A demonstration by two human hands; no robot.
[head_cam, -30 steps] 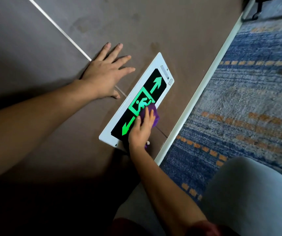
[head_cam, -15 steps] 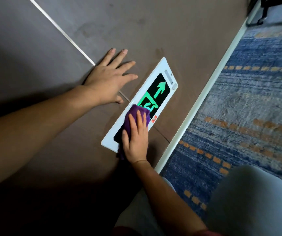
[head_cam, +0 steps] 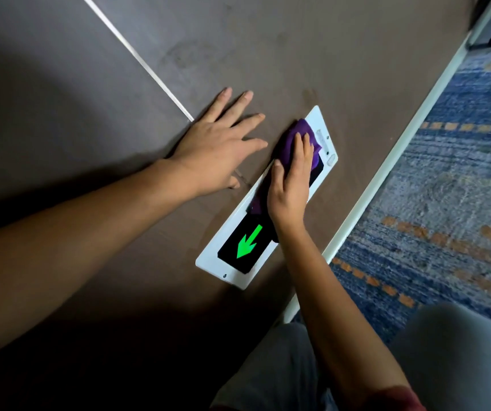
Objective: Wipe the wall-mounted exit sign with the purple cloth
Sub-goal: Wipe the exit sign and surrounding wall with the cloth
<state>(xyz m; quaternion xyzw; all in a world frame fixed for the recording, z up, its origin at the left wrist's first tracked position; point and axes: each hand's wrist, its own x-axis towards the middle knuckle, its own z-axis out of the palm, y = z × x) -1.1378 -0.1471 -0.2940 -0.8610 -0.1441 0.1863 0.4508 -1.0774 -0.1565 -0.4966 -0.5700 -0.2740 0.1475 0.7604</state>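
The exit sign is a long white-framed panel with a black face, fixed low on the brown wall. One green arrow shows at its near end. My right hand lies flat on the sign's far half and presses the purple cloth against it. The cloth sticks out past my fingertips and covers the running-figure symbol and the far arrow. My left hand rests flat on the wall just left of the sign, fingers spread, holding nothing.
A pale metal seam runs diagonally across the brown wall. A white skirting strip borders the blue and orange patterned carpet. My knees in grey trousers are at the bottom right.
My right hand has slid the purple cloth along the sign from its near end to its far end, uncovering the near green arrow. My left hand stayed planted on the wall.
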